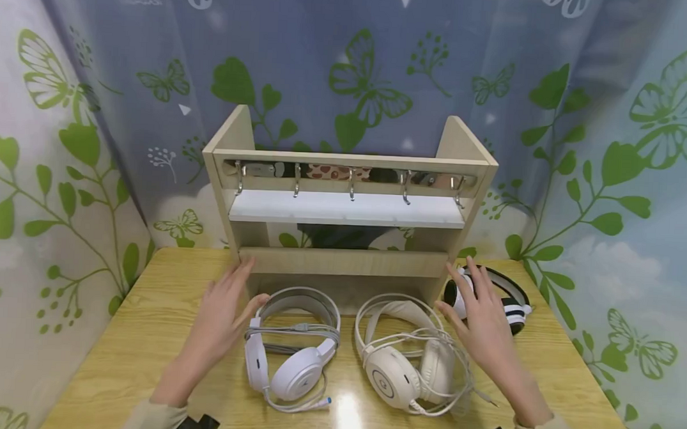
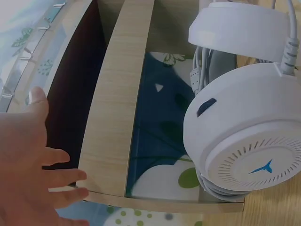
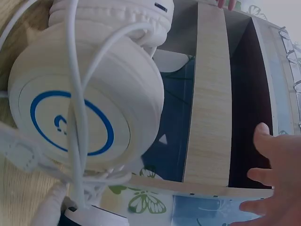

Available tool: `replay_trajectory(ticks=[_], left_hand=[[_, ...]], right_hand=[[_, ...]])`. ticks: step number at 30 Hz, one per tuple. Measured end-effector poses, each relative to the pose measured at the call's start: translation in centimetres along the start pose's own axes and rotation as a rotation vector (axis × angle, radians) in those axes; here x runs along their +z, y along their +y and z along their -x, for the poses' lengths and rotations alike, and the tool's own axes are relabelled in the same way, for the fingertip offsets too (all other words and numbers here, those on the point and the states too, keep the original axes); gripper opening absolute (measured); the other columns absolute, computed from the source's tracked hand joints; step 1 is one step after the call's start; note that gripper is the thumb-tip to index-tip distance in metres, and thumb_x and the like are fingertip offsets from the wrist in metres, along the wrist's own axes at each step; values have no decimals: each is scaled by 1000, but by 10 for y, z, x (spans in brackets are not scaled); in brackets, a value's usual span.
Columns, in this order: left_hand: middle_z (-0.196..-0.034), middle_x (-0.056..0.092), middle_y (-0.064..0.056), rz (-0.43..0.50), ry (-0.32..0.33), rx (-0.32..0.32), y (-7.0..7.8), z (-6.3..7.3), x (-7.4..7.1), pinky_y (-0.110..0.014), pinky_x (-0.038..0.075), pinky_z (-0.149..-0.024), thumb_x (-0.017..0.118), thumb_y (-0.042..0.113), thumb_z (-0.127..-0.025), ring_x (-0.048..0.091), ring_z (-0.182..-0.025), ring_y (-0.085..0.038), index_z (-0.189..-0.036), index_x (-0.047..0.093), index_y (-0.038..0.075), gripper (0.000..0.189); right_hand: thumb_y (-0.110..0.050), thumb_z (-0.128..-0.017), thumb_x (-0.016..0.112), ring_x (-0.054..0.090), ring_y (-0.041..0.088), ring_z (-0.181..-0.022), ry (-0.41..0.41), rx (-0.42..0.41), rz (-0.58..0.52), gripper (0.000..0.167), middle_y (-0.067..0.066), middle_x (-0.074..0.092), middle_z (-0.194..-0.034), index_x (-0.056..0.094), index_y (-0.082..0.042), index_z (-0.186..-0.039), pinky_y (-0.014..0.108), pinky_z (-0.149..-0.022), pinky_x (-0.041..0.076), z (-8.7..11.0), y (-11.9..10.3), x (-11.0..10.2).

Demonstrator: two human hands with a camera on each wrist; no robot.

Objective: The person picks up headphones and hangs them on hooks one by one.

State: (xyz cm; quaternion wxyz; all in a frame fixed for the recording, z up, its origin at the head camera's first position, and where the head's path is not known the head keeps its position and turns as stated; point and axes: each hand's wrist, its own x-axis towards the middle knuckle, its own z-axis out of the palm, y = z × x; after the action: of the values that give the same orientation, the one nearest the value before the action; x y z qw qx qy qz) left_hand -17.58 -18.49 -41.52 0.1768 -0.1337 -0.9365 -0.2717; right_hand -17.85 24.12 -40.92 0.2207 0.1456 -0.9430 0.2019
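Head view: we see left hand (image 1: 218, 321) and right hand (image 1: 484, 323), fingers spread, flanking a wooden rack (image 1: 344, 262) behind two pale headsets (image 1: 388, 378), contact unclear; the right hand partly hides a black-and-white headset (image 1: 514, 311).

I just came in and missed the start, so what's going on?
A person's left hand and right hand are open at opposite sides of a wooden shelf on a table; whether they touch it is unclear. White headphones and cream headphones lie before it, black-and-white headphones beside it. None hang from its hooks.
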Motion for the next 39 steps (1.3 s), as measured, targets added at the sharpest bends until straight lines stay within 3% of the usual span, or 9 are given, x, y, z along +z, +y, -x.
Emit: replay_trajectory(ticks=[4, 10, 17, 24, 32, 39], left_hand=[[-152, 44, -26, 59, 53, 16, -3, 0, -3, -65, 29, -114, 54, 35, -106, 42, -138, -49, -154, 38, 0, 62], [-153, 45, -22, 152, 93, -8, -5, 0, -11, -63, 32, -114, 50, 30, -108, 43, -139, -46, -152, 42, 1, 53], [-143, 57, -21, 192, 154, -14, -11, 1, -14, -61, 41, -106, 48, 26, -109, 57, -126, -44, -146, 51, 3, 44], [-136, 63, -19, 227, 179, -22, -18, 1, -12, -60, 53, -92, 46, 24, -110, 66, -113, -42, -141, 57, 3, 39], [-130, 67, -19, 240, 181, -29, -23, 0, -9, -58, 54, -91, 45, 24, -110, 68, -110, -40, -136, 60, 1, 37], [-129, 68, -17, 256, 170, -54, -26, 3, -8, -61, 53, -91, 45, 24, -110, 68, -110, -39, -135, 62, 4, 36]], right_hand=[[-27, -96, 71, 32, 54, -142, 107, -44, -41, 62, 25, 31, -160, 48, -10, -150, 73, -106, 31, -3, 4, -3], [-22, -96, 71, 44, 52, -133, 228, -78, -68, 55, 22, 40, -156, 53, -9, -147, 72, -102, 37, -12, 8, -10], [-18, -97, 70, 44, 46, -138, 332, -129, -107, 53, 19, 44, -155, 54, -9, -146, 68, -104, 38, -26, 8, -23], [-31, -102, 64, 47, 44, -135, 435, -185, -140, 47, 17, 50, -151, 58, -9, -143, 64, -106, 40, -41, 6, -38], [-54, -103, 49, 46, 42, -138, 482, -235, -105, 63, 17, 50, -151, 58, -6, -142, 57, -115, 35, -55, 6, -54], [-54, -105, 46, 39, 40, -144, 482, -281, -70, 66, 19, 46, -154, 53, -3, -146, 52, -121, 28, -68, -1, -69]])
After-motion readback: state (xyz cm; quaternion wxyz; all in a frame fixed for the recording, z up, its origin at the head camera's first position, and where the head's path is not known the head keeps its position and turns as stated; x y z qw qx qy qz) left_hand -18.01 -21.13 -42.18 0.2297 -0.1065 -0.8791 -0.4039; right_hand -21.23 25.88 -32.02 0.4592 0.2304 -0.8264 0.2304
